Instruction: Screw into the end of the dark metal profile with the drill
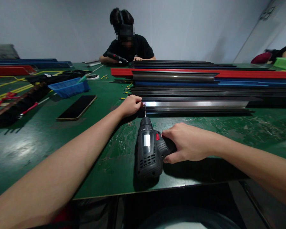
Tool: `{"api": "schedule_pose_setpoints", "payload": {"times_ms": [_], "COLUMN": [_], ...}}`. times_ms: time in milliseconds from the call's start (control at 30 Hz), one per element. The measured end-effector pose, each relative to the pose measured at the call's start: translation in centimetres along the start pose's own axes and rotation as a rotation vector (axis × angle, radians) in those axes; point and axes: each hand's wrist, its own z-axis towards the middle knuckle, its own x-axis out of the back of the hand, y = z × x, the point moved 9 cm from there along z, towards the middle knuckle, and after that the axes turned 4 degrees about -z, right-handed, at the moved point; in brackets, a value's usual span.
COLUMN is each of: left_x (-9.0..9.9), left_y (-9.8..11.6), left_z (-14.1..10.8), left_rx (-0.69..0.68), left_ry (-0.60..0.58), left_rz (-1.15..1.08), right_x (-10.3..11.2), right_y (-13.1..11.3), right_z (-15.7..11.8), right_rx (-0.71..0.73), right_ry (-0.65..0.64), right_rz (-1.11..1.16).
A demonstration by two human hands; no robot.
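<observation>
A black power drill (147,149) lies level over the green table, its bit pointing away from me. My right hand (184,143) is wrapped round its handle from the right. The bit's tip meets the left end of a silver and black metal profile (195,105). Beside that tip, my left hand (132,105) is closed at the profile's end, fingertips pressed together; what they pinch is too small to make out. Short yellow-green wire pieces (128,93) stick out near the profile ends just beyond my left hand.
More black, blue and red profiles (252,74) are stacked behind. On the left are a phone (77,108), a blue basket (69,88), a red-handled screwdriver (30,109) and dark wiring. A person (138,47) across the table holds another drill (116,57). A green bin (284,63) stands far right.
</observation>
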Motion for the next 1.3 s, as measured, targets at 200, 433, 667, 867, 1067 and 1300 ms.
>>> {"api": "schedule_pose_setpoints", "payload": {"times_ms": [200,433,667,867,1067,1300], "left_x": [0.09,0.05,0.11,0.14,0.13,0.16], "left_y": [0.23,0.06,0.26,0.34,0.28,0.36], "left_z": [-0.08,-0.04,-0.12,-0.14,-0.08,-0.08], "left_rx": [0.003,0.007,0.01,-0.002,-0.015,-0.041], "left_ry": [0.003,0.0,0.004,0.004,0.014,0.018], "left_rz": [0.021,-0.003,0.014,0.014,0.026,0.02], "right_x": [-0.03,-0.13,-0.02,0.0,-0.05,-0.08], "right_y": [0.06,-0.06,0.0,0.04,0.0,0.01], "right_z": [0.0,0.05,0.04,0.07,0.11,0.13], "right_rx": [-0.007,-0.005,0.001,-0.005,-0.003,0.006], "right_ry": [0.007,-0.01,0.003,-0.004,0.005,0.014], "right_rz": [-0.002,-0.003,-0.001,-0.007,-0.012,-0.009]}}
